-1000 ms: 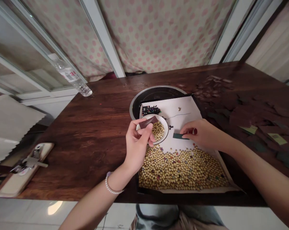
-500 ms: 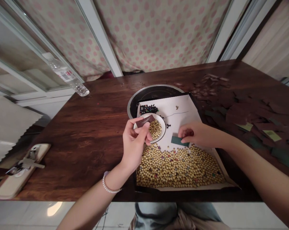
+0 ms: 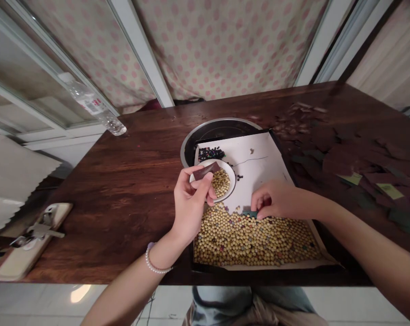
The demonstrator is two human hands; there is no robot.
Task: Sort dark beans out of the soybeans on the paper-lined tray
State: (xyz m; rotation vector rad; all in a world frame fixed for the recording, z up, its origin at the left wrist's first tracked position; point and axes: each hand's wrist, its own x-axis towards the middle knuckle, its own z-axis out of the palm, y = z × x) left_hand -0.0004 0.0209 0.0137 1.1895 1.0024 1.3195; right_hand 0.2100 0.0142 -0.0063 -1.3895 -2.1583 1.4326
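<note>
My left hand [image 3: 193, 197] is closed on a small dark brown pouch [image 3: 206, 171], holding it over a white bowl [image 3: 232, 183] part-filled with yellowish beads [image 3: 221, 182]. Whether those fingers also touch the bowl I cannot tell. My right hand [image 3: 274, 200] pinches a flat green piece [image 3: 249, 213], whose lower edge is pushed in among the loose beads [image 3: 252, 240] in a shallow white-lined box [image 3: 248, 167]. Those beads are mostly yellowish, with a few coloured ones, and fill the near half of the box. Dark beads [image 3: 211, 154] lie in its far left corner.
Behind the box is a round dark tray [image 3: 221, 127] with a metal rim. Brown and green flat pieces [image 3: 344, 158] are heaped on the right of the wooden table [image 3: 133, 194]. A plastic bottle [image 3: 96, 106] stands back left; a beige board [image 3: 31, 244] bearing metal objects lies front left.
My right hand has moved a little toward me, taking the green piece from the white bottom of the box into the edge of the beads. My left hand stays in place.
</note>
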